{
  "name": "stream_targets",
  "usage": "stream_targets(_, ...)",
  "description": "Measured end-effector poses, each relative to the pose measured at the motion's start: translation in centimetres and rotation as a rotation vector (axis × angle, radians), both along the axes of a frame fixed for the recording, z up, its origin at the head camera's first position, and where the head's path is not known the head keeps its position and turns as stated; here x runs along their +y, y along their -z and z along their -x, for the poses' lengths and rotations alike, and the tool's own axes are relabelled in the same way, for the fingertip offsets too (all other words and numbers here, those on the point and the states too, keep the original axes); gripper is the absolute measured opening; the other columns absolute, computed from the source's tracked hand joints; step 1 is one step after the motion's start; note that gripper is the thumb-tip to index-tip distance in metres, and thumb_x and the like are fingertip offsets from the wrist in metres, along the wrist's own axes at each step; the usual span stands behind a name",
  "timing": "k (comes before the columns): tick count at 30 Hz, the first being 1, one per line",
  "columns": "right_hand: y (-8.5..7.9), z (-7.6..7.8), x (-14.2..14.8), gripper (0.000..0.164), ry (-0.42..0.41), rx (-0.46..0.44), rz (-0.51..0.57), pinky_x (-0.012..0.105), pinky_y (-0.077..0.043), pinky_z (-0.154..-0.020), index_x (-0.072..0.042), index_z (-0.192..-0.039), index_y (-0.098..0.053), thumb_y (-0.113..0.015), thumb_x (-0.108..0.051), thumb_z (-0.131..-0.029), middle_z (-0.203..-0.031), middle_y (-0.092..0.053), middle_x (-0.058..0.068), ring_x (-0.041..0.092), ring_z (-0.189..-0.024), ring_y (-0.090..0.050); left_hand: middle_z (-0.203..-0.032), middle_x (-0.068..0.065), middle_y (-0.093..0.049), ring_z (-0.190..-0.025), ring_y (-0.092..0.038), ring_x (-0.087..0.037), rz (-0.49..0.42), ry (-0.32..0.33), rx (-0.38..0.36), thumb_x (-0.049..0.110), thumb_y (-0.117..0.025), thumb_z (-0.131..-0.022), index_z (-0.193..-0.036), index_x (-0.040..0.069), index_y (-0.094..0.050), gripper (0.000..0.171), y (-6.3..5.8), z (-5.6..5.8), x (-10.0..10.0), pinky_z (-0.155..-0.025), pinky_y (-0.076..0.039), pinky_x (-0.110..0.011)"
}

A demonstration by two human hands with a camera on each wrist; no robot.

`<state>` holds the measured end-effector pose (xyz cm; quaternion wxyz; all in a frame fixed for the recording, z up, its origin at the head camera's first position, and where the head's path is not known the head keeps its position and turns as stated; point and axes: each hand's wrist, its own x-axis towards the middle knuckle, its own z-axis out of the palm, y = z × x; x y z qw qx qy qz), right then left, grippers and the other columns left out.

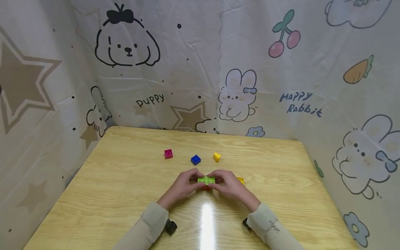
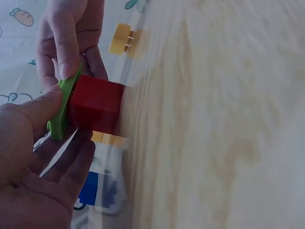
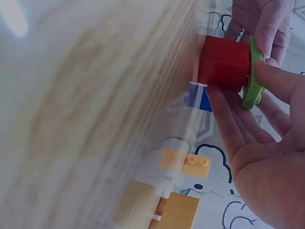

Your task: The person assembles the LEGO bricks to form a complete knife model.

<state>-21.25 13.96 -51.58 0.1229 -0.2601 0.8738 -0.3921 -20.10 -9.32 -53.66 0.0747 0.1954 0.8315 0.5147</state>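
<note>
Head view: both hands meet at the middle of the wooden worktop. The left hand and right hand each pinch 1 end of a green plate, thumb on top and fingers curled beneath. The plate lies flat across the top of a red brick that stands on the worktop, directly below it.

Left wrist view: the green plate sits against the stud face of the red brick; the left thumb presses the plate's near end. Right wrist view: the same pair, green plate on red brick, with the right thumb on the plate's edge.

Step in hand, as judged: seating the plate on the brick. The next move would call for even downward pressure from both thumbs while the fingers steady the brick, keeping the plate level so the studs engage.

Loose pieces: a magenta brick, a blue brick and a yellow brick stand in a row behind the hands, well apart from them. A 2nd yellow piece lies just beside the right hand, mostly hidden by it.

Hard to make out: whether the plate is fully seated; both wrist views are blurred near the worktop. The red brick is almost wholly covered in the head view.
</note>
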Motion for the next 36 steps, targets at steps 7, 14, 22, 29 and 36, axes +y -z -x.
stream_targets(7, -0.17, 0.13, -0.04, 0.022, -0.009, -0.037, 0.017, 0.03, -0.061, -0.09, -0.012, -0.121, -0.073, -0.071, -0.014, -0.099, -0.116, -0.073, 0.003, 0.014, -0.102, -0.069, -0.119, 0.0, -0.074, -0.113, -0.068, -0.019, 0.025, -0.007, -0.002, 0.022, -0.074, -0.098, -0.107, 0.019, -0.067, 0.012, -0.31, -0.25, 0.14, -0.101, -0.056, -0.042)
stream_targets(14, -0.33, -0.12, 0.06, 0.027, -0.011, 0.002, 0.021, 0.032, -0.06, -0.094, -0.011, -0.127, -0.07, -0.07, -0.015, -0.1, -0.123, -0.073, 0.004, 0.017, -0.106, -0.071, -0.118, 0.003, -0.073, -0.118, -0.068, -0.019, 0.041, -0.014, 0.005, 0.022, -0.071, -0.099, -0.115, 0.02, -0.067, 0.016, -0.33, -0.35, 0.33, -0.104, -0.056, -0.039)
stream_targets(22, -0.53, 0.04, 0.21, 0.029, 0.007, 0.018, 0.019, 0.032, -0.06, -0.094, -0.011, -0.129, -0.069, -0.07, -0.015, -0.1, -0.124, -0.073, 0.004, 0.015, -0.105, -0.071, -0.123, 0.002, -0.072, -0.119, -0.068, -0.022, 0.058, -0.042, -0.013, 0.023, -0.069, -0.101, -0.118, 0.023, -0.066, 0.017, -0.48, -0.18, 0.51, -0.103, -0.056, -0.045)
stream_targets(29, -0.6, -0.05, 0.27, 0.029, 0.024, 0.029, 0.003, 0.032, -0.06, -0.093, -0.011, -0.129, -0.07, -0.07, -0.017, -0.1, -0.123, -0.074, 0.004, 0.015, -0.103, -0.072, -0.122, 0.003, -0.071, -0.12, -0.066, -0.02, 0.046, -0.018, -0.039, 0.024, -0.067, -0.102, -0.121, 0.021, -0.066, 0.019, -0.57, -0.06, 0.37, -0.105, -0.055, -0.044)
stream_targets(36, -0.54, -0.33, 0.51, 0.027, 0.029, 0.009, -0.012, 0.03, -0.061, -0.088, -0.011, -0.126, -0.071, -0.071, -0.017, -0.1, -0.123, -0.074, 0.006, 0.017, -0.103, -0.073, -0.12, 0.002, -0.069, -0.117, -0.065, -0.019, 0.035, 0.032, -0.036, 0.022, -0.066, -0.103, -0.122, 0.021, -0.065, 0.019, -0.55, -0.15, 0.25, -0.106, -0.053, -0.045)
